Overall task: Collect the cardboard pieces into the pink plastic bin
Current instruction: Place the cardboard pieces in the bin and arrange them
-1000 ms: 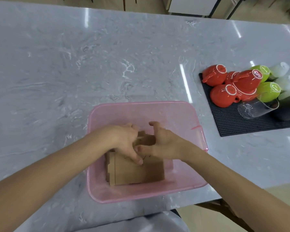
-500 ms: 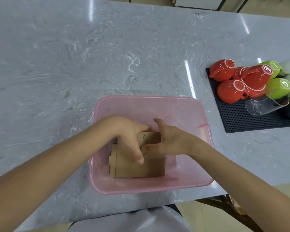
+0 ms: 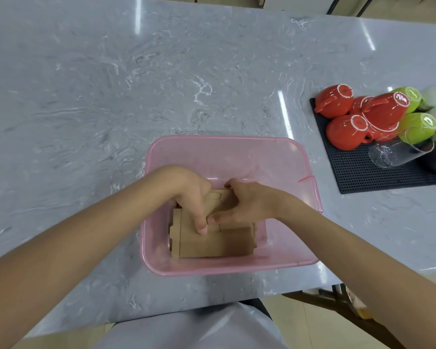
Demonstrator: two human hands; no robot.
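A translucent pink plastic bin [image 3: 224, 149] stands on the grey marble table near its front edge. Flat brown cardboard pieces [image 3: 214, 241] with notched edges lie stacked on the bin's bottom. Both of my hands reach down inside the bin. My left hand [image 3: 189, 195] presses on top of the stack with fingers pointing toward me. My right hand [image 3: 247, 205] rests on the stack from the right, thumb and fingers curled around the top piece. The hands hide the far part of the cardboard.
A black rubber mat [image 3: 358, 172] at the right holds upturned red cups [image 3: 345, 132], green cups [image 3: 418, 127] and a clear glass [image 3: 398, 152] lying on its side. The marble table [image 3: 111, 96] stretches left and behind the bin. Its front edge runs just below the bin.
My hands have stayed on the cardboard inside the bin, pushing it slightly lower and flatter. The view has shifted a little, so the bin sits more to the right.
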